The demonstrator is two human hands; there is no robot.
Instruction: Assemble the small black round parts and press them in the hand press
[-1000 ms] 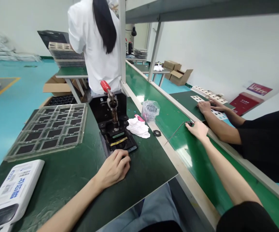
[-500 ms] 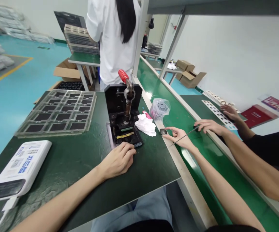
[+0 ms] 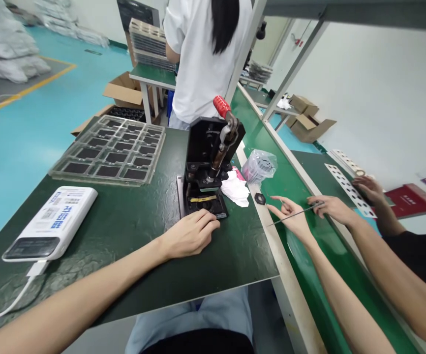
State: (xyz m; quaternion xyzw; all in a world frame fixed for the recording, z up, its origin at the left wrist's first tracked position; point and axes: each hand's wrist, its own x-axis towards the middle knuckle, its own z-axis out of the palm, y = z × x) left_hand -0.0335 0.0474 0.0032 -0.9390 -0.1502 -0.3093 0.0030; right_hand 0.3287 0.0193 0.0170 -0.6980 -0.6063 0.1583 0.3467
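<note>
My left hand rests on the green table at the front edge of a black toggle-clamp press with a red handle. Its fingers are curled together and their undersides are hidden. A yellow strip lies on the press base. Over the conveyor's pale side rail, my right hand has thumb and forefinger apart. Thin metal tweezers lie across it, seemingly kept in by the other fingers. Just off those fingertips, a small black ring-shaped part sits on the rail.
A co-worker's hand reaches over the green conveyor, close to the tweezers' rear end. White tissue and a plastic bag lie beside the press. Leftward are a clear compartment tray and a white power bank with a cable. Another person stands behind.
My right thumb and forefinger have let go of the black part, which now sits on the rail, and the hand has drawn back rightward. The view has swung left. My left hand stays by the press.
</note>
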